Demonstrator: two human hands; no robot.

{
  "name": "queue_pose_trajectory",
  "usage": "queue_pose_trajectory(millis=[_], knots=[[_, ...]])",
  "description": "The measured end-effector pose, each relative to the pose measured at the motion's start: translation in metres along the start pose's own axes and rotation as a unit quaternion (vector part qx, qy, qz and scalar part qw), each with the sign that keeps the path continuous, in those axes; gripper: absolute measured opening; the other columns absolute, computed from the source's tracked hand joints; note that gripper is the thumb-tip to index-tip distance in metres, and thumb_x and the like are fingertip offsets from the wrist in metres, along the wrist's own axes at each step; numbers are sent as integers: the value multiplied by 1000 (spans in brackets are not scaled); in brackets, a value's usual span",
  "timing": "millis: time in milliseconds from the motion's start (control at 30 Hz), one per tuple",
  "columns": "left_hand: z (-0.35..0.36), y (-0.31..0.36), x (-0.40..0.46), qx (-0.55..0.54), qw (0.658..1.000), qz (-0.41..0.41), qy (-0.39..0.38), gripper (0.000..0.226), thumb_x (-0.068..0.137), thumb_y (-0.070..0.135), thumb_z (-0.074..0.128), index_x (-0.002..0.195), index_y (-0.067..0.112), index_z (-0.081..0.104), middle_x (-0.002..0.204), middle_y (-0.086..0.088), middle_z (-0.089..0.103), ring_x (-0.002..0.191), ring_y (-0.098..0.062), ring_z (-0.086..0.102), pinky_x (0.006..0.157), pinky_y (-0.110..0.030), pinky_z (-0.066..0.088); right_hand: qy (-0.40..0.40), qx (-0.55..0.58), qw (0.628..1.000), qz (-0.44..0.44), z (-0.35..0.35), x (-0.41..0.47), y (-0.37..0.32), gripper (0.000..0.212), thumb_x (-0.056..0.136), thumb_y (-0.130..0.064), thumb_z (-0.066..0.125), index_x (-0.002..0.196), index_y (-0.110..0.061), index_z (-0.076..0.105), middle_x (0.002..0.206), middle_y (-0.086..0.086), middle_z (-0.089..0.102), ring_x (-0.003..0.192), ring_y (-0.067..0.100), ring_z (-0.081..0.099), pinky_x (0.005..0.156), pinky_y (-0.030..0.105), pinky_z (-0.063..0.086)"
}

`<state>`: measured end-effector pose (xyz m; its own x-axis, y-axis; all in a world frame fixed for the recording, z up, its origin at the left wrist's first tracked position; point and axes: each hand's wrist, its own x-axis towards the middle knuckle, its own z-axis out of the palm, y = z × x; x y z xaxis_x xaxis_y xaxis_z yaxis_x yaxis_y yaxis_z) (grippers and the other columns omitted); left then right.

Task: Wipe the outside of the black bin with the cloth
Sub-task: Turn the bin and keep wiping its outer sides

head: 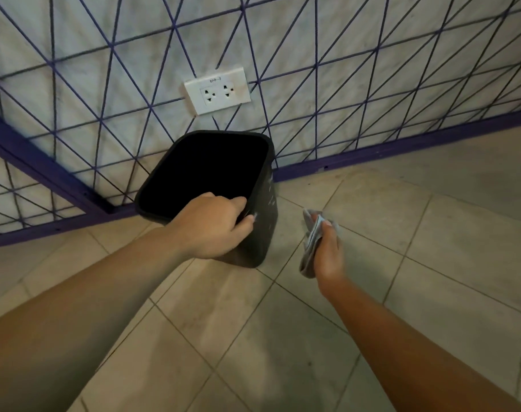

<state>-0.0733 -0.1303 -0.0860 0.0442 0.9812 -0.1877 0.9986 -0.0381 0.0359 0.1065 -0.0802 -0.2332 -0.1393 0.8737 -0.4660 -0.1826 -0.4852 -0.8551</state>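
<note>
A black bin point(268, 203) stands on the tiled floor in the corner, its open mouth tilted toward the wall. Pale smudges mark its right side. My left hand point(211, 226) grips the bin's near rim, fingers curled over the edge into the opening. My right hand point(327, 254) holds a bunched grey cloth point(309, 242) just to the right of the bin, a short gap away from its side and above the floor.
A white wall with a purple line pattern and purple skirting runs behind the bin. A white double socket point(217, 90) sits on the wall above the bin. Beige floor tiles point(283, 337) spread to the front and right.
</note>
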Motion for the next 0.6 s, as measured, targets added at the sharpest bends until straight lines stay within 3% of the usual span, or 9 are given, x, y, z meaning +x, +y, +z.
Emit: queue_pose_trajectory(millis=[100, 200, 267, 333, 400, 500, 600], knots=[[6, -9, -5, 4, 1000, -3, -7, 29, 101, 45, 33, 90, 23, 48, 70, 3, 56, 64, -16, 56, 56, -31, 39, -5, -3, 999, 44, 4, 5, 12, 52, 111, -42, 32, 159, -22, 39, 154, 12, 48, 129, 26, 51, 101, 37, 36], [13, -5, -2, -25, 999, -31, 5, 46, 102, 50, 25, 106, 18, 58, 81, 0, 65, 70, -14, 61, 61, -31, 45, -22, 19, 995, 94, 17, 1, 23, 59, 110, -46, 35, 163, -22, 30, 156, 13, 45, 134, 33, 51, 102, 39, 40], [13, 1, 2, -38, 999, -38, 2, 47, 103, 50, 23, 99, 19, 58, 75, 2, 61, 65, -10, 55, 57, -25, 36, -43, 39, 994, 94, 29, 2, 28, 57, 110, -45, 36, 162, -20, 31, 152, 10, 47, 121, 24, 58, 91, 30, 46], [12, 3, 4, -32, 999, -32, 11, 41, 104, 45, 26, 75, 25, 47, 60, 5, 47, 51, -7, 43, 51, -23, 28, -45, 64, 994, 72, 46, 7, 30, 50, 112, -40, 33, 158, -21, 34, 138, 4, 50, 101, 6, 57, 79, 22, 48], [12, 2, 5, -27, 999, -21, 21, 41, 104, 44, 28, 67, 27, 35, 53, 4, 39, 43, -8, 35, 48, -28, 26, -20, 74, 997, 26, 71, 14, 38, 49, 111, -43, 34, 153, -19, 40, 137, 1, 53, 112, 5, 59, 92, 24, 54], [15, -3, 6, -41, 999, -15, 29, 44, 102, 47, 26, 66, 24, 37, 51, 1, 41, 42, -14, 38, 46, -34, 30, -3, 46, 999, 5, 100, 30, 81, 90, 87, -85, 37, 161, -35, 35, 159, 2, 48, 147, 20, 46, 123, 48, 39], [17, -5, 9, -51, 998, -6, 47, 43, 97, 51, 22, 64, 28, 35, 49, 5, 40, 41, -10, 38, 45, -30, 25, 18, 93, 995, 42, 119, 25, 86, 90, 79, -82, 43, 160, -44, 34, 161, 1, 42, 150, 23, 40, 124, 53, 35]])
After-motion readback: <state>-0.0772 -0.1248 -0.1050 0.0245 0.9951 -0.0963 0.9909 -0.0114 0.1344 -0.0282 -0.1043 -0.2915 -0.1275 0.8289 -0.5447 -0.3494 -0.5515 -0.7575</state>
